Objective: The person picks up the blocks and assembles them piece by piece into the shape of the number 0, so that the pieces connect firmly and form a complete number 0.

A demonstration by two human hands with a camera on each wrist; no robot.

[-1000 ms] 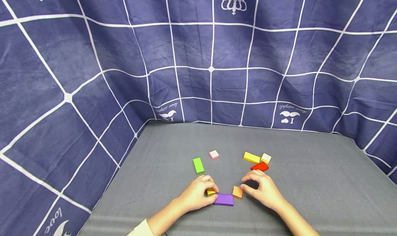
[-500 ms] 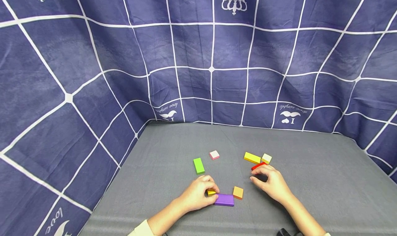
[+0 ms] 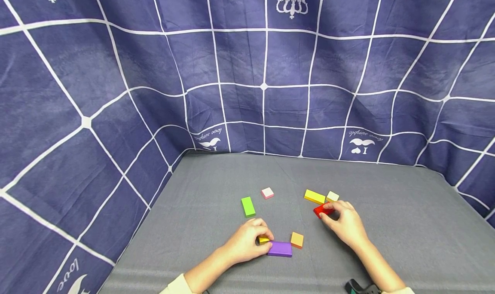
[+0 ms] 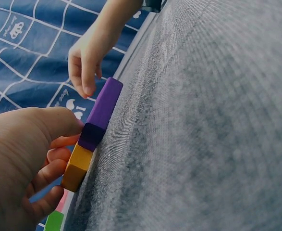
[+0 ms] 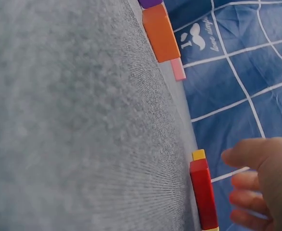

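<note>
My left hand [image 3: 245,241] rests around a yellow-orange block [image 4: 78,167], its fingers curled along the far side. The thumb lies by the adjoining end of a purple block [image 3: 280,249], which touches the yellow-orange one. Over a red block [image 3: 320,210] hovers my right hand [image 3: 348,225], thumb and index finger spread on either side of it. In the right wrist view a gap shows between those fingers and the red block [image 5: 204,195]. An orange block [image 3: 297,240] lies just off the purple block's right end. My left fingers hide most of the yellow-orange block in the head view.
Behind the red block lie a yellow block [image 3: 314,196] and a small cream block [image 3: 332,196]. A green block [image 3: 248,206] and a small pink-sided block [image 3: 267,193] lie farther left. A blue gridded curtain [image 3: 239,70] borders the grey tabletop [image 3: 216,178].
My right hand has moved from beside the orange block rightward and away from me to the red block. My left hand has kept its place.
</note>
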